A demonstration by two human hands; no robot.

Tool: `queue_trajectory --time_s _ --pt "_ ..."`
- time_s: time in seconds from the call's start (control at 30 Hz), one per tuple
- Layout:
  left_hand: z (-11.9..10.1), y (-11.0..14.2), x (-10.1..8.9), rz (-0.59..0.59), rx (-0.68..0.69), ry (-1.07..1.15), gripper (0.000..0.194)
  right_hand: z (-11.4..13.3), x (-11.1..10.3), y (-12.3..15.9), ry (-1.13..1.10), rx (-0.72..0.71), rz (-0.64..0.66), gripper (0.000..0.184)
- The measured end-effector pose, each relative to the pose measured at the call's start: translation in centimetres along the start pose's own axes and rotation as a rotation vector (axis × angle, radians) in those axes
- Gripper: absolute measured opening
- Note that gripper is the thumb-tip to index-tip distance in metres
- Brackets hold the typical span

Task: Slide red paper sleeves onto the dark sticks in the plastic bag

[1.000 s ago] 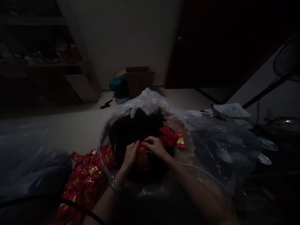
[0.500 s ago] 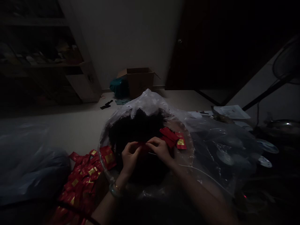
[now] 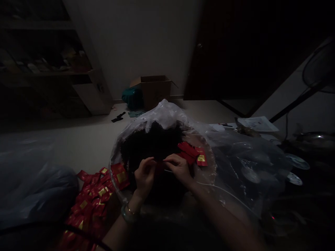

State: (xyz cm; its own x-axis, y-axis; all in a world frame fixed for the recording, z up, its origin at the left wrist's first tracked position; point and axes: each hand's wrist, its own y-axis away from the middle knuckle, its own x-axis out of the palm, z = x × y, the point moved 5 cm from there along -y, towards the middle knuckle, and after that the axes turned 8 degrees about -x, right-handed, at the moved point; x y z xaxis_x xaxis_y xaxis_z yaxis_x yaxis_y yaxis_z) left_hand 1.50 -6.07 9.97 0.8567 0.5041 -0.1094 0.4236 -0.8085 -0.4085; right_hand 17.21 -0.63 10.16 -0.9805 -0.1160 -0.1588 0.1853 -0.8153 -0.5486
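Observation:
Both of my hands are over a dark, loose, grainy heap [image 3: 141, 141] in a round container lined with clear plastic [image 3: 167, 111]. My left hand [image 3: 144, 176] is closed in a pinch, with a bracelet on its wrist. Opposite it, my right hand [image 3: 179, 169] pinches with thumb and forefinger. A dark red packet [image 3: 160, 166] shows faintly between the fingertips; poor light hides most of it. Beside my right hand lie red packets [image 3: 188, 150], one with a gold label [image 3: 201, 158]. Another red packet [image 3: 120, 175] leans at the container's left side.
A pile of red packets [image 3: 90, 202] lies left of the container, next to a bulky plastic bag [image 3: 39, 188]. Clear plastic sheeting [image 3: 240, 167] and a white cord [image 3: 230, 192] are at right. An open cardboard box [image 3: 156, 92] stands by the wall.
My left fingers have shifted slightly, with the fingertips straighter. The red packet between my hands looks darker and shows less of its top edge. The surroundings stay the same.

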Motion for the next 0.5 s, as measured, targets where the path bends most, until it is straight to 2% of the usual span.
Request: queue_trajectory --time_s 0.1,0.2,0.27,0.33,0.37,0.43,0.5 --pt "0.0 -0.4 0.1 0.037 -0.031 -0.005 0.023 0.0 0.2 0.2 -0.008 0.015 0.02 0.009" --pt "0.1 -1.0 0.1 0.097 -0.069 -0.017 0.01 -0.5 0.4 0.6 -0.026 0.074 0.036 0.009" --pt "0.4 -1.5 -0.2 0.101 -0.109 -0.022 0.011 -1.5 0.2 0.6 -0.086 0.151 0.017 0.022" --pt "0.8 -1.9 -0.6 0.094 -0.157 -0.022 0.013 -3.1 -1.1 0.0 -0.106 0.219 -0.047 0.037" --pt "1.1 -2.1 -0.8 0.097 -0.18 -0.02 0.014 -4.1 -2.1 -0.5 -0.065 0.24 -0.088 0.04" --pt "1.5 -2.4 -1.1 0.108 -0.218 -0.018 0.017 -6.2 -4.8 -1.6 0.182 0.229 -0.176 0.038" --pt "2.0 -2.7 -1.4 0.116 -0.248 -0.016 0.019 -8.6 -7.2 -2.7 0.481 0.253 -0.144 0.037"
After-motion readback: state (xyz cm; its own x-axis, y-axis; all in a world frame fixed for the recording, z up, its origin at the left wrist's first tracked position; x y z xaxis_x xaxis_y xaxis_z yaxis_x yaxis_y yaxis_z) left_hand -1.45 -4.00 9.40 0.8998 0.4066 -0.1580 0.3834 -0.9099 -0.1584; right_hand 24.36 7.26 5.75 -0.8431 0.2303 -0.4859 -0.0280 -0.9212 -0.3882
